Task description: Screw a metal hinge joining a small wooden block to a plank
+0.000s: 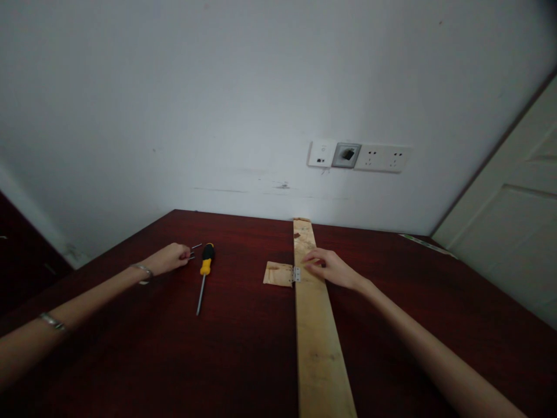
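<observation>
My left hand (174, 259) is closed at the left of the dark red tabletop, its fingertips pinched at a small metal screw (191, 257). A second thin screw (197, 245) lies just beyond those fingers. To their right rests a screwdriver (206, 267) with a black and yellow handle, its shaft pointing toward me. Over a long wooden plank (319, 337) is my right hand (331, 268), fingers bent and slightly apart, with nothing visible between them. Beside its fingertips a small silver hinge (297, 274) sits at the joint between the plank and a short wood piece (278, 274).
Behind the table (243, 348) stands a white wall (235, 104) with a row of sockets (383, 158). The plank's far end meets the wall. A pale flat strip (429, 245) lies at the back right, near a white panelled door (513, 215).
</observation>
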{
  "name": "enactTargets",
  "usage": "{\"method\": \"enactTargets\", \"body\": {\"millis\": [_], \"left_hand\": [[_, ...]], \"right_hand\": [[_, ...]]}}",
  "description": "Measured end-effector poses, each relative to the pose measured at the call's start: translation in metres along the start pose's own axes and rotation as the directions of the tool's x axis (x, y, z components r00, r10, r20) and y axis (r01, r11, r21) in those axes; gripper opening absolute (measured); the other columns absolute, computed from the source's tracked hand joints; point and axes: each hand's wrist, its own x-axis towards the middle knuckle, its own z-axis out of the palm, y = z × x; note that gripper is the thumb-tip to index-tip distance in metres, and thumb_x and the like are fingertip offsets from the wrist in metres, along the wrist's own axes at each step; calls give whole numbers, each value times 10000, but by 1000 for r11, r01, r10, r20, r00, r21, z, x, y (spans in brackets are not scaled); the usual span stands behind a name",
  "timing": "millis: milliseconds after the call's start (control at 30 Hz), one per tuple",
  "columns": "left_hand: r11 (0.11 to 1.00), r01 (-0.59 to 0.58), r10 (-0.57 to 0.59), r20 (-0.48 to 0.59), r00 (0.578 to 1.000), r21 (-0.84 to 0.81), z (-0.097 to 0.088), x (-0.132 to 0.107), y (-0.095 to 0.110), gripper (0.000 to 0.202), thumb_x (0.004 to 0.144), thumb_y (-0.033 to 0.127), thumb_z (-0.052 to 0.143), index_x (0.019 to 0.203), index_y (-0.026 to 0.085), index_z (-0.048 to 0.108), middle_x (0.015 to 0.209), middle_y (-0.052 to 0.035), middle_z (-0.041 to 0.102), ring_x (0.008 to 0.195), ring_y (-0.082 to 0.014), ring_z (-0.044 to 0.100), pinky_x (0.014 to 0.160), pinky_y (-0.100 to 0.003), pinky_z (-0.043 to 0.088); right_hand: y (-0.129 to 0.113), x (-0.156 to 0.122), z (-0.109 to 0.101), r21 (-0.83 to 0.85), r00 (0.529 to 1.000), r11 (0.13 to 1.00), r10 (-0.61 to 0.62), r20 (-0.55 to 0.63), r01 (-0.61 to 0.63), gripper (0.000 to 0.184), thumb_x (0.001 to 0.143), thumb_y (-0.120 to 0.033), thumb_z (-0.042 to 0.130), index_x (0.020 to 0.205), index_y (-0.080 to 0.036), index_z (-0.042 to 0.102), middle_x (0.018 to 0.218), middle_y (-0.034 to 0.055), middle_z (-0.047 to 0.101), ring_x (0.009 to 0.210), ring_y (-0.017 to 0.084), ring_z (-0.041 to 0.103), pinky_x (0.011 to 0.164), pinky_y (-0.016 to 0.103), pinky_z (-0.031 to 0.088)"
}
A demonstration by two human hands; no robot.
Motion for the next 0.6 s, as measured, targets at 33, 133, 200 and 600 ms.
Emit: {"method": "enactTargets", "body": {"millis": [33, 133, 200, 600], "left_hand": [[1000, -4, 4, -1, 1000, 25, 0, -1, 0, 211, 731, 320, 438, 692, 166, 577, 690, -51, 611, 629, -184, 558, 589, -256, 351], [997, -26, 28, -24, 999, 73, -1, 1, -3, 208, 741, 311, 435, 700, 163, 576, 702, -58, 610, 651, -188, 559, 605, -259, 353], [996, -43, 47, -55, 997, 78, -4, 6, -4, 197, 737, 316, 451, 696, 166, 572, 689, -47, 602, 641, -179, 546, 599, -255, 344], [857, -336, 194, -360, 913, -391, -5, 57, 121, 198, 734, 318, 542, 739, 132, 610, 665, -8, 591, 609, -115, 526, 593, -222, 411]], "right_hand": [[-1, 0, 0, 1, 1000, 1000, 3, 2, -3, 179, 792, -211, 551, 922, -177, 670, 941, 66, 662, 836, 177, 631, 762, 335, 516], [-3, 0, -3, -7, 1000, 1000, 10, -1, -10, 182, 785, -205, 551, 917, -172, 672, 949, 70, 658, 843, 178, 628, 769, 334, 512], [-5, -1, -4, -17, 1000, 1000, 3, -8, -3, 189, 785, -202, 547, 922, -174, 674, 956, 68, 658, 850, 179, 624, 767, 332, 509], [-21, 0, -5, -9, 998, 1000, -13, -69, 13, 194, 800, -216, 532, 925, -168, 671, 953, 75, 664, 851, 176, 621, 745, 303, 494]]}}
